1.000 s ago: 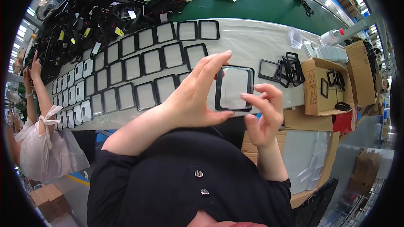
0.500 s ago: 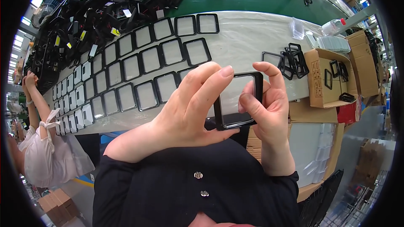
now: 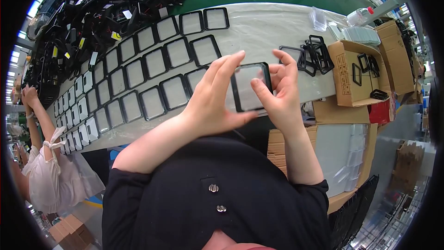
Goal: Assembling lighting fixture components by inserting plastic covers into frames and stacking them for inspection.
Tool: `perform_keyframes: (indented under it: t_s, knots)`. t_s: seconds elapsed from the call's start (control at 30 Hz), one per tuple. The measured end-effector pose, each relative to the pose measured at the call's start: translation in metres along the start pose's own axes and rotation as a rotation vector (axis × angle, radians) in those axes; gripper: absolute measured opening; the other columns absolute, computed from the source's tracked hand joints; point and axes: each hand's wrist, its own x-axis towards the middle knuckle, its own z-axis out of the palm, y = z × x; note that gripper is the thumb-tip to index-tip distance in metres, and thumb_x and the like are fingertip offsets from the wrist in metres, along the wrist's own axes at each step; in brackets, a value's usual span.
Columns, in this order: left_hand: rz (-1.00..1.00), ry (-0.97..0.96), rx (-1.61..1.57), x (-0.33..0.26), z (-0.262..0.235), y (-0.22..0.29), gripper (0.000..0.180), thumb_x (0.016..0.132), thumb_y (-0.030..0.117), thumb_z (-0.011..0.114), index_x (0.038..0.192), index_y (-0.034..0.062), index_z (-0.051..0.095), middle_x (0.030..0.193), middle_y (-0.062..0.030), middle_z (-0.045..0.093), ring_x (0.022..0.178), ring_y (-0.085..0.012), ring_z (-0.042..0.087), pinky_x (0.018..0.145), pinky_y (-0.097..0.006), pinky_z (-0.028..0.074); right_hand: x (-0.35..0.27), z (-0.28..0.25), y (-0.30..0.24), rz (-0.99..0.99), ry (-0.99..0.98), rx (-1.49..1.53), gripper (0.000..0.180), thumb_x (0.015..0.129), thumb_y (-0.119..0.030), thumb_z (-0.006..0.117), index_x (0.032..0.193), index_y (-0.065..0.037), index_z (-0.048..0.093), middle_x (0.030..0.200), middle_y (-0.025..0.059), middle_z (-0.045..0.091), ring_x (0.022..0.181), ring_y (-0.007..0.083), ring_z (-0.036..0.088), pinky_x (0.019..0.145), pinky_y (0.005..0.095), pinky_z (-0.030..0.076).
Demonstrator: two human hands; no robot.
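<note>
A black rectangular frame with a clear panel is held up over the table's near edge. My right hand grips its right side, thumb across the front and other fingers behind, with the index finger raised. Around the frame's left side my left hand is spread, its fingers near the top corner and its thumb by the lower edge; whether it touches the frame is hard to tell. Rows of similar black frames with clear panels lie flat to the left of my hands.
Loose black frames are piled right, beside an open cardboard box holding more. Behind are a stack of pale sheets and a clear bottle. Dark cabled devices heap at far left. Another person stands left.
My hands and the frame have moved slightly away from my body and to the left. My left fingers have come off the frame's top edge and spread more. The whole view has shifted a little.
</note>
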Motion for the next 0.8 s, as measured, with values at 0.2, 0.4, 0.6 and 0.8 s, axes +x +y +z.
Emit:
perform_keyframes:
  t_s: [0.2,0.4,0.6,0.8]
  knots:
    - [-0.187,-0.194,0.217,-0.003,0.04,-0.051,0.101,0.064,0.028,0.082,0.144,0.0038,0.026,0.125,-0.0151,0.052,0.126,-0.0353,0.04,0.104,-0.043,0.038,-0.008,-0.019,0.05,-0.521,-0.071,-1.07,0.053,0.086,-0.032,0.062,0.13,-0.003,0.053,0.129,0.0106,0.055,0.123,0.0315,0.044,0.099,0.0433,0.033]
    - [-0.103,-0.272,0.363,-0.008,0.047,-0.059,0.06,0.063,0.021,0.075,0.119,0.0049,0.061,0.126,-0.0138,0.05,0.127,-0.0338,0.04,0.107,-0.044,0.035,-0.015,-0.006,0.078,-0.501,-0.123,-1.322,0.049,0.088,-0.038,0.057,0.12,0.0,0.062,0.127,0.011,0.059,0.127,0.0275,0.043,0.103,0.045,0.029]
    - [-0.015,-0.335,0.523,-0.009,0.046,-0.057,0.056,0.07,0.023,0.072,0.121,0.0039,0.06,0.131,-0.0206,0.046,0.129,-0.0394,0.038,0.108,-0.049,0.032,-0.005,-0.004,0.075,-0.565,-0.12,-1.309,0.042,0.091,-0.033,0.055,0.109,0.002,0.067,0.117,0.0134,0.065,0.125,0.0272,0.047,0.104,0.0448,0.028]
    - [0.019,-0.235,0.343,-0.001,0.01,-0.037,0.064,0.063,0.027,0.083,0.118,0.0037,0.061,0.125,-0.0194,0.048,0.119,-0.0372,0.047,0.1,-0.043,0.041,-0.02,-0.022,0.044,-0.446,0.062,-0.783,0.037,0.098,-0.027,0.047,0.121,-0.003,0.063,0.125,0.0165,0.06,0.126,0.0345,0.045,0.104,0.044,0.03]
